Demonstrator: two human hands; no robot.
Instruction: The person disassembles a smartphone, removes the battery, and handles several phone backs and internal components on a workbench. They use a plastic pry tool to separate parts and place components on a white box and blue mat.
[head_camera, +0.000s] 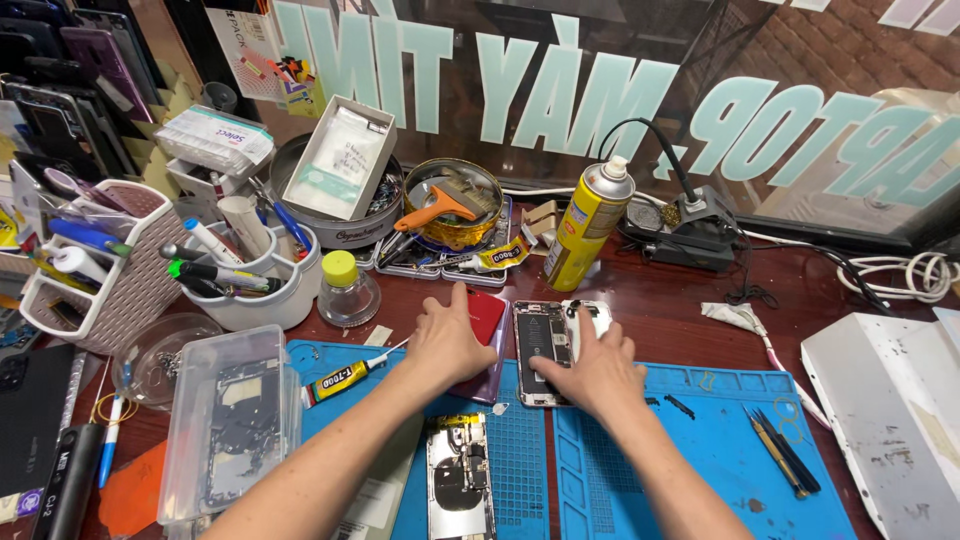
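My left hand (450, 340) lies flat, fingers together, on a red phone (487, 312) that rests on a dark purple phone at the far edge of the blue work mat (700, 450). My right hand (595, 370) presses on an opened phone (540, 340) with its insides showing, fingers reaching onto a white phone part (597, 312) beside it. Another opened phone body (460, 480) sits on the mat between my forearms. A small yellow-and-black glue tube (340, 378) rests just left of my left hand.
A clear plastic box (232, 425) holding a phone frame stands at left. A yellow spray can (588, 225), a round tin with a brush (452, 200), a glass bottle (347, 290), pen cups (255, 270), a soldering stand (690, 235), tweezers (780, 450) and a white panel (890, 410) surround the mat.
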